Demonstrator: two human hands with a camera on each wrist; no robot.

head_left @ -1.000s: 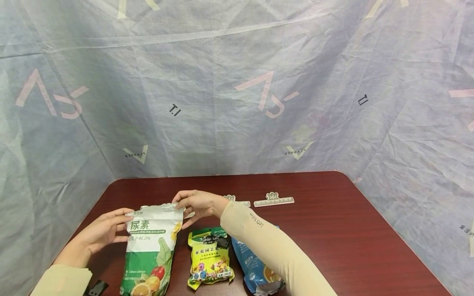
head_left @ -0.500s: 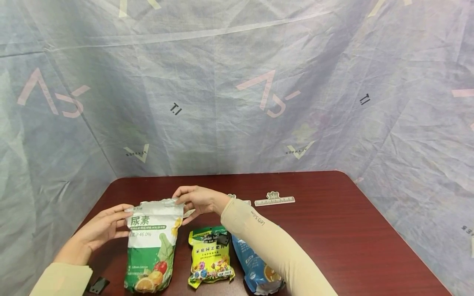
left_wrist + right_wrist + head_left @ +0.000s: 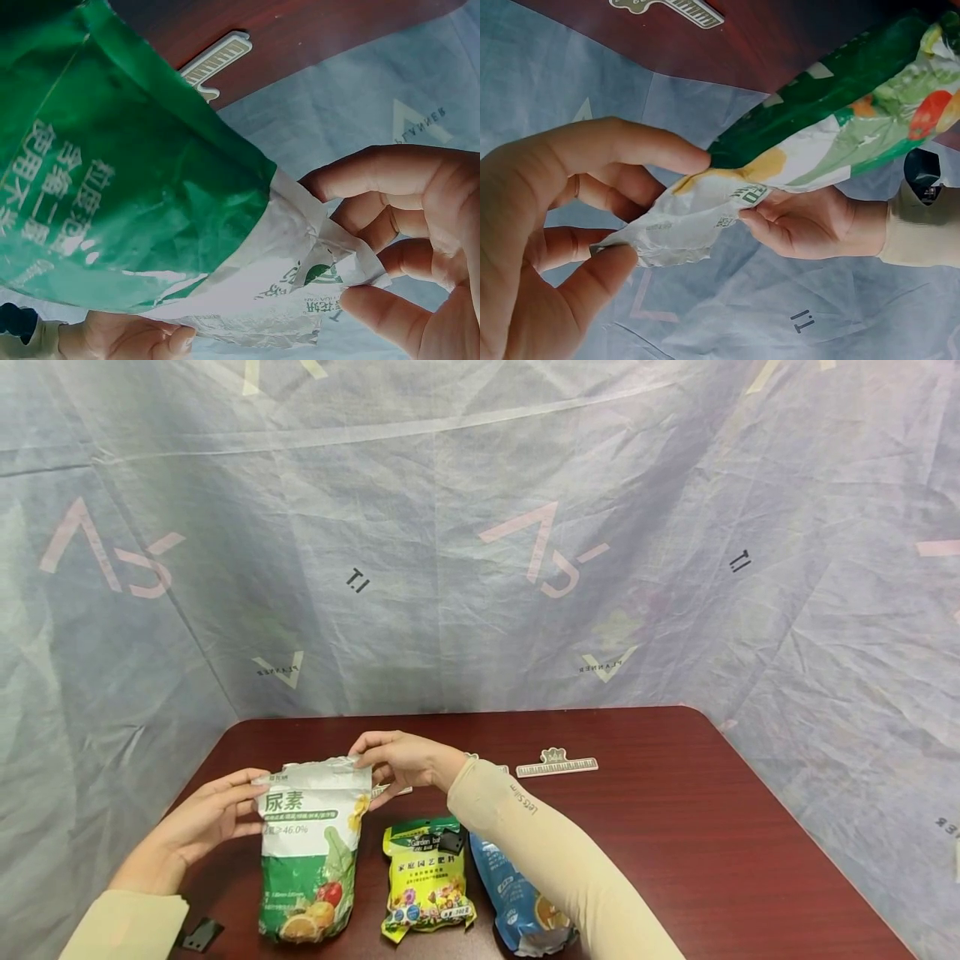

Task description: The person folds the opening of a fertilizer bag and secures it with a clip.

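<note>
Both hands hold a green-and-white fertilizer bag [image 3: 303, 852] upright by its upper corners; its front shows fruit and Chinese print. In the head view my left hand [image 3: 202, 827] pinches the left top corner between thumb and fingers, while my right hand [image 3: 405, 764] pinches the right one. The left wrist view shows the bag's back [image 3: 157, 172] and its white corner pinched by the left hand [image 3: 427, 240]. From the right wrist, the thin silvery top edge [image 3: 675, 240] is seen between the right thumb and fingers [image 3: 592, 289].
A yellow fertilizer bag [image 3: 427, 881] lies right of the held bag. Beside it lies a blue bag [image 3: 513, 893], partly behind the right sleeve [image 3: 555, 843]. A ruler-patterned clip [image 3: 557, 766] lies farther back; two more are partly hidden behind the right hand. Cloth [image 3: 450, 568] hangs around the table.
Both hands have moved slightly up and away with the bag, which rises in the head view so that its bottom edge now shows. The other bags stay put.
</note>
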